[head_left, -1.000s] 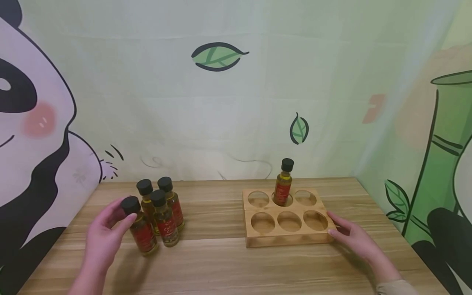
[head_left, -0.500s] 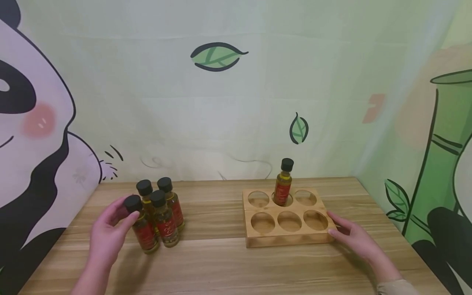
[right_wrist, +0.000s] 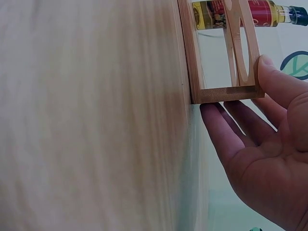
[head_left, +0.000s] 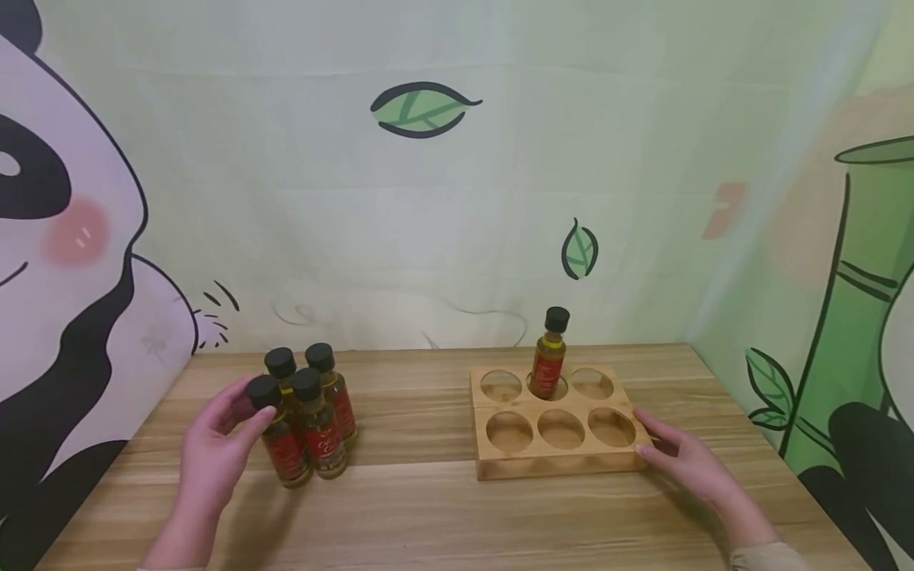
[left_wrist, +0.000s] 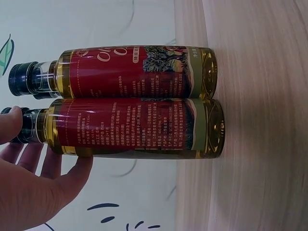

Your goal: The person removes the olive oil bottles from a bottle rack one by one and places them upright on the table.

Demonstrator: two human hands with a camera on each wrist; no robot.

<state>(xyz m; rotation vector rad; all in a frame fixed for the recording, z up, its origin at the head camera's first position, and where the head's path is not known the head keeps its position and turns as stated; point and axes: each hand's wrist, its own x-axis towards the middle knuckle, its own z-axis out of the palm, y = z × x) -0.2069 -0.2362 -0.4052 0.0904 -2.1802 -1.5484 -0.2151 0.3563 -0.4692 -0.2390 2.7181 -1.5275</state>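
My left hand (head_left: 214, 452) holds a small olive oil bottle (head_left: 288, 458) by its black cap and neck. The bottle has a red label and stands close by several similar bottles (head_left: 324, 440) on the left of the table. In the left wrist view the thumb lies on the cap of the held bottle (left_wrist: 130, 125), with another bottle (left_wrist: 110, 72) right beside it. On the right, my right hand (head_left: 689, 464) grips the near right corner of a wooden rack (head_left: 557, 461), thumb on its top and fingers at its side. One bottle (head_left: 547, 373) stands in the rack's back middle hole.
The wood-grained table (head_left: 400, 507) runs back to a pale printed cloth (head_left: 457, 238) with leaves and a panda. Bare tabletop lies between the bottle group and the rack. The rack's other holes hold no bottle.
My left hand and its bottle have shifted a little right and back, closer to the other bottles. The right hand and the rack stay put.
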